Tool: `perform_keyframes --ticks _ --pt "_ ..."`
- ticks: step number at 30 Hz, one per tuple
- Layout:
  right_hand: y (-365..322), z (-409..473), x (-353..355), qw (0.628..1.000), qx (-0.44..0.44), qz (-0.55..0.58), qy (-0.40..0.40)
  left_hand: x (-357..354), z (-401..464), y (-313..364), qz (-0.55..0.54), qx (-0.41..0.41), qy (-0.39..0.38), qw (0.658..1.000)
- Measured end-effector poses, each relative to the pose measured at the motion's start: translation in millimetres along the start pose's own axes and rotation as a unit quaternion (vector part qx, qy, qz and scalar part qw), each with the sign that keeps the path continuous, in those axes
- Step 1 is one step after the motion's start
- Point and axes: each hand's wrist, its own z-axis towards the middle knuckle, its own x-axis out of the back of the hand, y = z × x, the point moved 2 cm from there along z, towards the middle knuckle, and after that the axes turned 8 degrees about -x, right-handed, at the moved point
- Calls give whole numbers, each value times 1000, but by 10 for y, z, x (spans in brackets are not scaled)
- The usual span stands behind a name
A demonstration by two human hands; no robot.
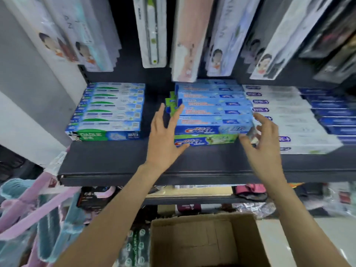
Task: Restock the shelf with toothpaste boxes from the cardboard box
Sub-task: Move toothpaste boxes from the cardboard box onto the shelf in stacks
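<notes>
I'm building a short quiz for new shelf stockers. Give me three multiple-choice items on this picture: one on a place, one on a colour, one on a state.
1. Where are the Darlie boxes?
A. left of the Crest stack
B. right of it
C. in the cardboard box

2. The front Crest box under the blue ones is:
A. red
B. green
C. black

3. The visible part of the cardboard box looks:
A. taped shut
B. open and bare
C. full of boxes

Answers:
1 A, the left hand lies between the two stacks.
2 B, green face on the shelf.
3 B, only brown floor shows.
</notes>
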Motion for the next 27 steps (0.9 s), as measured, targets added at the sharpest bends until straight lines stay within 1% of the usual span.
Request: perform_keyframes --ticks 4,6,9,12,17,20,25,27 --pt "180 201 -67 998 -38 -17 -49 -88 103 -37 39 -8 -7 999" --pt "240 284 -140 995 -66 24 -71 -110 113 -77 55 -27 5 998" --pt "254 417 -209 988 -105 76 -85 -127 116 -100 63 -23 11 998" --pt "222 534 -243 985 -98 113 -86 -149 113 -66 83 -36 5 996" --pt "184 608 -343 989 -99 73 -86 -171 237 -35 157 -70 -54 984" --pt "154 613 -363 989 -91 70 -90 -133 268 -33 152 -51 -73 984" --pt "181 708 -302 987 -96 87 -99 -126 220 -45 138 -41 -57 988" --pt "189 769 -291 984 -97 97 -114 -133 225 -51 141 -38 -55 988"
